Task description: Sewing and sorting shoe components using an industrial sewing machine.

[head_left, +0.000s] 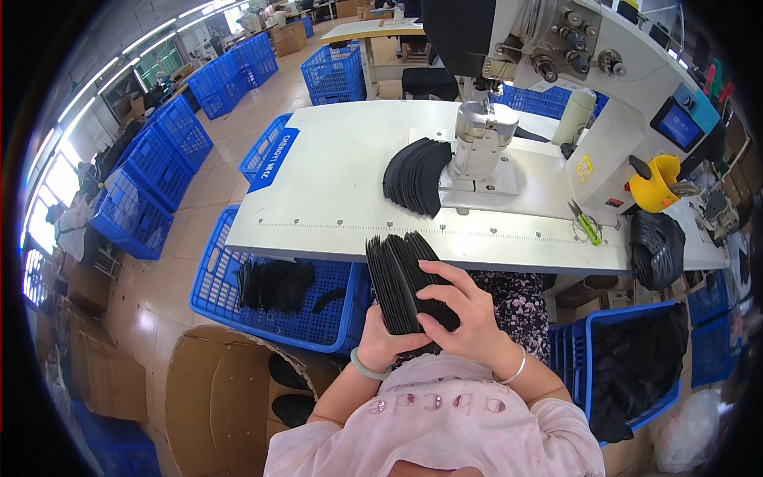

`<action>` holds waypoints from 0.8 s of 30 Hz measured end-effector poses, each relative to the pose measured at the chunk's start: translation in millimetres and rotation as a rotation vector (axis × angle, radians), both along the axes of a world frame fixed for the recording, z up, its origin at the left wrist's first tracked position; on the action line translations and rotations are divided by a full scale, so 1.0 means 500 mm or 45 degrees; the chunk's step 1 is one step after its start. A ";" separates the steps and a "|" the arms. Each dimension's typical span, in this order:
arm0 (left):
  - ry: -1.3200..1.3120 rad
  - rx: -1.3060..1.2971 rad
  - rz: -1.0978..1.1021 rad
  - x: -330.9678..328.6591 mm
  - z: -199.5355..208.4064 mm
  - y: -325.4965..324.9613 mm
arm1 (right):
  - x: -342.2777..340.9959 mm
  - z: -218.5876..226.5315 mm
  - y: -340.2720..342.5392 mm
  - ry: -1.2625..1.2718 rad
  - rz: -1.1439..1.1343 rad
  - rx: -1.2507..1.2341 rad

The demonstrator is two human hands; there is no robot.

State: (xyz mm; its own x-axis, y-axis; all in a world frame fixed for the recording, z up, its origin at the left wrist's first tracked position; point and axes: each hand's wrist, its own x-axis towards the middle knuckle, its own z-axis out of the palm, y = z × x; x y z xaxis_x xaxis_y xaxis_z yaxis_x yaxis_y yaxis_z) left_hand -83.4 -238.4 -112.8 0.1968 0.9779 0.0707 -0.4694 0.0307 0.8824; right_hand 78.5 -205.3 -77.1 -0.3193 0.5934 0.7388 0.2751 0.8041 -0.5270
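Observation:
Between my two hands is a thick stack of black curved fabric pieces [395, 274], held over my lap just in front of the table edge. My left hand [385, 340] grips the stack from below, its thumb across the lower end. The right hand [461, 310] has its fingers bent over the stack's right side, thumb pressed at the bottom. Beyond them, a second fanned stack of black pieces [415, 176] lies on the white sewing table [334, 191], beside the metal post [482, 143] of the sewing machine [596, 87].
Green-handled snips [590, 226] and a bundle of black pieces [658, 248] sit at the table's right. A blue basket [318, 338] with black pieces stands below left, near a cardboard box [211, 389]. Another blue basket [584, 358] holding black material stands at right. A yellow cup [653, 187] hangs nearby.

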 end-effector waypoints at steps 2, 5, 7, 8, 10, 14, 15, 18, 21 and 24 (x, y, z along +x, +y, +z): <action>0.023 0.017 0.014 -0.003 -0.006 0.003 | -0.002 0.003 -0.005 -0.053 -0.026 -0.038; 0.086 0.041 -0.021 -0.008 -0.010 0.006 | 0.001 0.006 0.003 -0.183 -0.014 0.106; 0.106 0.066 -0.003 -0.006 -0.008 0.007 | 0.001 0.002 0.005 -0.170 -0.013 0.121; 0.106 0.067 -0.003 -0.004 -0.007 0.007 | 0.001 0.000 0.007 -0.158 -0.014 0.135; 0.023 0.041 -0.010 -0.002 -0.006 0.006 | 0.000 -0.007 0.009 -0.126 -0.012 0.126; -0.060 0.020 -0.012 0.000 -0.003 0.004 | 0.002 -0.005 0.008 -0.113 -0.032 0.064; 0.013 0.034 -0.023 -0.004 -0.007 0.006 | 0.001 -0.005 0.008 -0.112 -0.031 0.064; 0.096 0.066 -0.041 -0.008 -0.007 0.009 | 0.001 -0.003 0.009 -0.162 -0.035 0.131; 0.101 0.095 -0.043 -0.009 -0.005 0.010 | 0.000 -0.002 0.010 -0.175 -0.031 0.204; 0.020 0.076 -0.036 -0.001 0.001 0.007 | 0.001 -0.007 0.013 -0.174 -0.044 0.218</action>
